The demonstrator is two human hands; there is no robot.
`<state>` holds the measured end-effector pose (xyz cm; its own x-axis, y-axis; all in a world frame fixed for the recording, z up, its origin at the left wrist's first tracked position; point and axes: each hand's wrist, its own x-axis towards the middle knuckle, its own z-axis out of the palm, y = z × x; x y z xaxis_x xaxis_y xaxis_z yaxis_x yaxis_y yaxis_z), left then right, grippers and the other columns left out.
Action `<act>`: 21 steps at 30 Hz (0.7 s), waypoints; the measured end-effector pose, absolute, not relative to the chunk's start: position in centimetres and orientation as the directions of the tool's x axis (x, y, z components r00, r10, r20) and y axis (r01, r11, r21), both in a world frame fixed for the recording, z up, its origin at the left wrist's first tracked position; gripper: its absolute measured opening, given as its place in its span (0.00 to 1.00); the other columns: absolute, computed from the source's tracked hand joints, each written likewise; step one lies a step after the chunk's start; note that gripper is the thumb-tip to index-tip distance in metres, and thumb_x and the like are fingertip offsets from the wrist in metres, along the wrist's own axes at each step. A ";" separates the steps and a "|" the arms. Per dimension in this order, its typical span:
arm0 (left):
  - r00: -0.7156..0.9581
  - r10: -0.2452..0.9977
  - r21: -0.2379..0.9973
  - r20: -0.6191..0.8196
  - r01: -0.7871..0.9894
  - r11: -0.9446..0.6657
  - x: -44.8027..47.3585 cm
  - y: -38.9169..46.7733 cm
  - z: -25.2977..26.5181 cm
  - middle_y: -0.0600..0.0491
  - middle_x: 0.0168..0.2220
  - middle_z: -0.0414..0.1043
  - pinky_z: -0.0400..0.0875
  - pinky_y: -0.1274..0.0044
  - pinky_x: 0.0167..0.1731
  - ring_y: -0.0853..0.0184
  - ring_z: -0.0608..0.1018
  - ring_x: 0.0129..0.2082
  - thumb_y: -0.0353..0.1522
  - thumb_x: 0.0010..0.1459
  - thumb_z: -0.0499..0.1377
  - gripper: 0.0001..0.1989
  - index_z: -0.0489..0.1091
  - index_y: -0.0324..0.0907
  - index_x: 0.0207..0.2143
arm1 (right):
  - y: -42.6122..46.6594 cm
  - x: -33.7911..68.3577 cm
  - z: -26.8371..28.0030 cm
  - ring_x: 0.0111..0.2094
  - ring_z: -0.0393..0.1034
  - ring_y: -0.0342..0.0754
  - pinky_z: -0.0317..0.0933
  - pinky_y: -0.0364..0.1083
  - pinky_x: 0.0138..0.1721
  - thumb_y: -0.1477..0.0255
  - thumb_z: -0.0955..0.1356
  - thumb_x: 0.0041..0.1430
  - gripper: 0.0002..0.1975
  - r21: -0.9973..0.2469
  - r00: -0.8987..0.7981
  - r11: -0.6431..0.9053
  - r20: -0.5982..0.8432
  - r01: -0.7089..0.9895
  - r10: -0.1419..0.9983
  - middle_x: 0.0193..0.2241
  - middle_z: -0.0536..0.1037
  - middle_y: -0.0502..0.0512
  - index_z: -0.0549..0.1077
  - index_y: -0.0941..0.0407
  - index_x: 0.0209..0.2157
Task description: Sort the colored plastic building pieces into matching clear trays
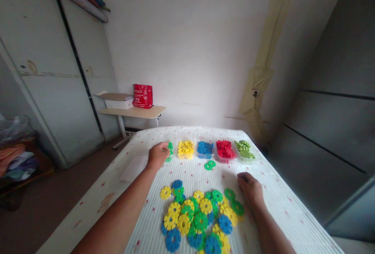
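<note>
Soft, dim light leaves the wall [187, 51] palest mid-frame and the floor [73, 183] dark, with wide-angle stretching toward the edges.

Lower centre: more than twenty notched, flower-shaped plastic discs [200, 227], yellow, green, blue; overlapping, exact count unclear. Mid-frame: two loose green plastic discs [207, 167]; five clear plastic tubs [205, 155], leftmost partly hidden. Left of centre: one glossy red bag [143, 97].

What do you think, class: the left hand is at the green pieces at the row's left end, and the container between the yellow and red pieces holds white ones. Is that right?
Not quite: the head view shows that container holding blue pieces, not white ones. The rest stands: the left hand is at the green pieces.
</note>
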<state>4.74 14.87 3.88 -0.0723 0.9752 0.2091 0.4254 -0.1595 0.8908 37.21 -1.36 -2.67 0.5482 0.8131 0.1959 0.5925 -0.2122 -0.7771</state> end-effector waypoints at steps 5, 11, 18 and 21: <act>0.024 0.965 0.851 0.260 0.467 -0.241 4.3 9.3 1.5 0.56 0.21 0.73 0.68 0.82 0.22 0.70 0.75 0.21 0.34 0.46 0.53 0.11 0.72 0.41 0.30 | -1.9 37.0 -1.4 0.19 0.63 0.43 0.55 0.41 0.21 0.66 0.61 0.45 0.13 -0.823 0.357 -0.143 0.077 0.550 0.931 0.20 0.74 0.49 0.72 0.57 0.28; -0.024 0.973 0.816 0.231 0.549 -0.180 1.1 5.9 -3.0 0.56 0.24 0.75 0.69 0.80 0.24 0.68 0.75 0.23 0.37 0.46 0.52 0.11 0.71 0.42 0.28 | -2.9 34.4 0.9 0.27 0.67 0.43 0.57 0.40 0.29 0.72 0.64 0.43 0.09 -0.616 -0.005 -0.015 -0.030 0.787 1.000 0.26 0.76 0.51 0.75 0.56 0.27; -0.076 0.982 0.874 0.173 0.471 -0.118 -0.2 6.1 -4.8 0.58 0.19 0.71 0.67 0.80 0.20 0.70 0.72 0.17 0.38 0.46 0.52 0.12 0.70 0.41 0.29 | -3.0 31.2 0.1 0.33 0.68 0.48 0.54 0.42 0.30 0.70 0.66 0.45 0.12 -0.199 0.063 -0.075 -0.064 0.977 0.996 0.34 0.74 0.57 0.74 0.55 0.34; -0.060 0.976 0.868 0.209 0.471 -0.157 0.1 5.8 -4.4 0.58 0.19 0.71 0.67 0.80 0.21 0.71 0.71 0.17 0.38 0.45 0.53 0.11 0.70 0.42 0.27 | -2.8 30.6 -0.4 0.30 0.67 0.46 0.51 0.41 0.27 0.73 0.66 0.44 0.09 -0.241 0.088 -0.094 -0.034 0.966 0.996 0.32 0.73 0.55 0.72 0.57 0.32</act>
<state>0.11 5.83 -4.38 -0.0598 0.9762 0.2085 0.4714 -0.1565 0.8679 30.61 -2.77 -0.42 0.0882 0.9955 -0.0337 0.9659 -0.0938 -0.2412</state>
